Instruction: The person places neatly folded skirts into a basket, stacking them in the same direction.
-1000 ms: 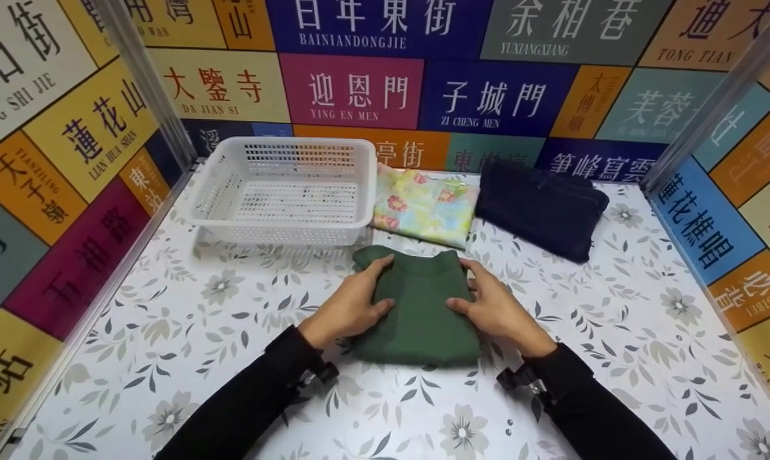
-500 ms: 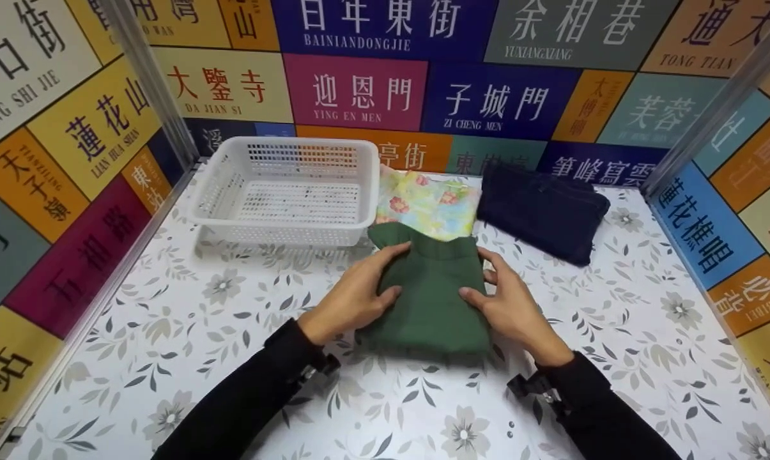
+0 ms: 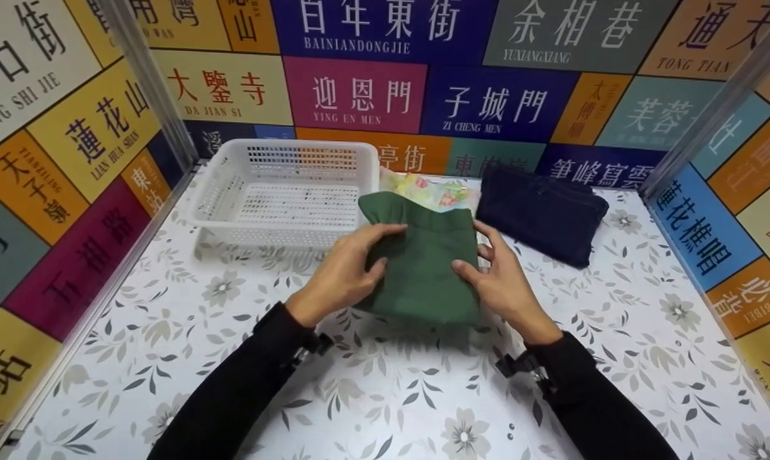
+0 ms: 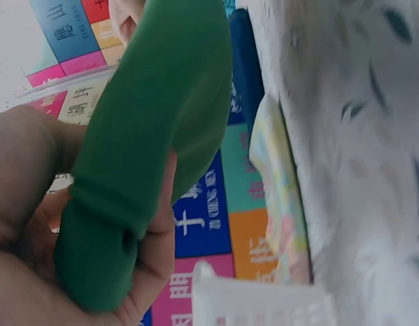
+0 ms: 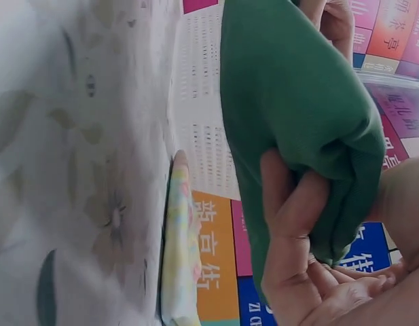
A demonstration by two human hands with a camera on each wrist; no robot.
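Both hands hold a folded green garment [image 3: 429,268] by its two sides, raised off the table. My left hand [image 3: 343,271] grips its left edge, thumb on the near face; in the left wrist view the fingers wrap behind the green cloth [image 4: 128,149]. On the opposite edge, my right hand [image 3: 503,275] pinches the fabric, and the right wrist view shows fingers curled under the folded layers [image 5: 304,109]. Behind the garment lies a folded floral cloth [image 3: 423,186], partly covered by it in the head view.
A white perforated plastic basket [image 3: 282,223] stands at the back left, close to the garment's upper left corner. At the back right lies a folded navy garment [image 3: 544,214]. Printed sign panels [image 3: 353,92] wall in the leaf-patterned table [image 3: 231,358] at the back and sides.
The green garment has come up off the table and moved away from the body, carried by both hands. It now covers more of the floral cloth. The basket and navy garment stay put.
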